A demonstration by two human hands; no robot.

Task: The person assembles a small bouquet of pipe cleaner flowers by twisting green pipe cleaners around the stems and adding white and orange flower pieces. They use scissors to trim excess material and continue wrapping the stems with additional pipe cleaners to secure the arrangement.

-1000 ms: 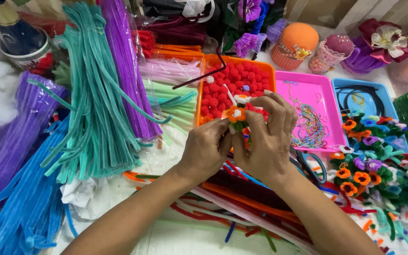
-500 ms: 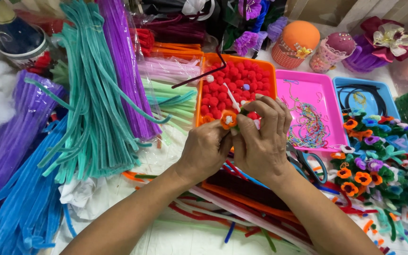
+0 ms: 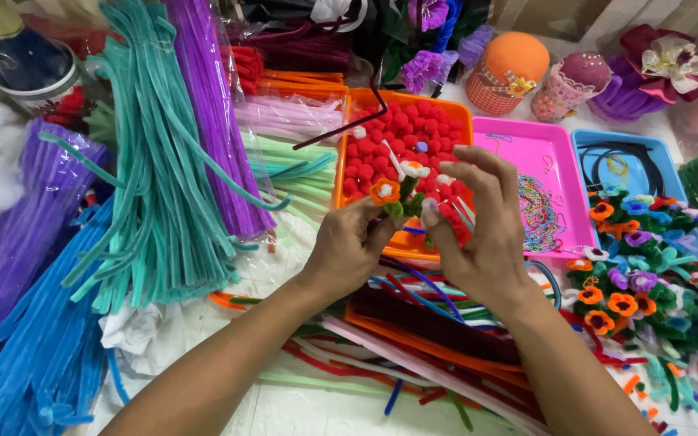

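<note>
My left hand [image 3: 347, 249] and my right hand [image 3: 478, 230] meet in front of an orange tray [image 3: 347, 137] full of red pom-poms. Between their fingertips I hold a small pipe-cleaner flower [image 3: 384, 192], orange with a white centre, on a green stem. A second white-and-orange flower [image 3: 414, 169] and a white stalk stand just behind it. My left thumb and forefinger pinch the green stem from the left. My right thumb presses it from the right, with the other fingers spread above.
Bundles of teal [image 3: 151, 169], purple [image 3: 208, 105] and blue [image 3: 38, 339] pipe cleaners lie at the left. A pink tray [image 3: 555, 145] and a blue tray [image 3: 656, 165] sit to the right. Several finished flowers [image 3: 632, 291] are heaped at the right. Loose pipe cleaners [image 3: 414, 339] lie under my wrists.
Both hands stay together by the orange tray. The orange flower has come further up out of my fingers, and my right fingers have spread open above it.
</note>
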